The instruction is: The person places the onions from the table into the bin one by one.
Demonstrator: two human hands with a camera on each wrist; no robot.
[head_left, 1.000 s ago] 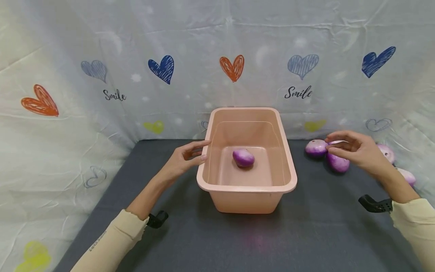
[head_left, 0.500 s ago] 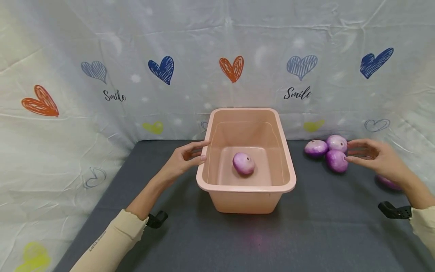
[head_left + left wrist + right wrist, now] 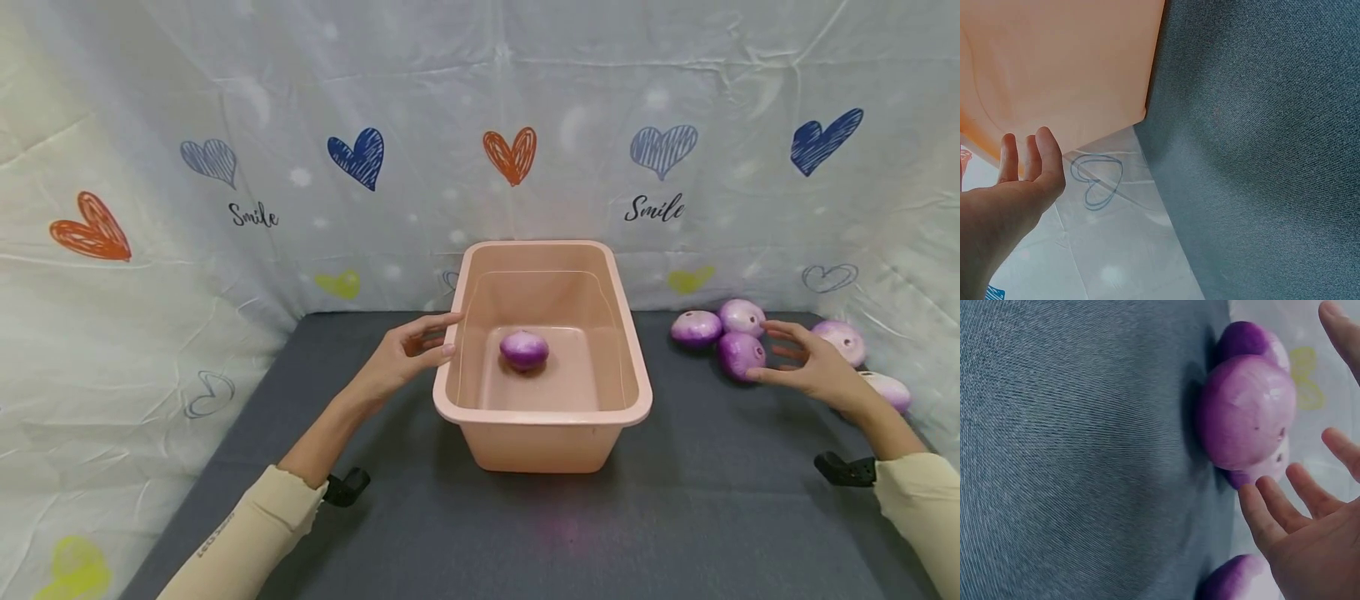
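A pinkish-orange plastic tub (image 3: pixel 540 416) stands on the dark table with one purple-and-white onion (image 3: pixel 524 350) inside. At its left rim rests my left hand (image 3: pixel 412 343), fingers lightly bent, the index finger and thumb at the edge. My right hand (image 3: pixel 813 367) is beside a cluster of onions to the tub's right, its fingers spread and holding nothing. That cluster has a left onion (image 3: pixel 696 329), a back onion (image 3: pixel 742 317) and a front onion (image 3: pixel 742 356). In the right wrist view the fingertips lie close to the nearest onion (image 3: pixel 1246 412); contact is unclear.
Behind and right of my right hand lie another onion (image 3: pixel 840 342) and one more onion (image 3: pixel 887 391), partly covered by the hand and wrist. A white curtain (image 3: pixel 420 217) printed with hearts hangs behind and along both sides of the dark table (image 3: pixel 420 525).
My right hand shifted right off the cluster, then slightly back left and lower. The onion in the tub has rolled, ending a little left. My left hand stays at the rim.
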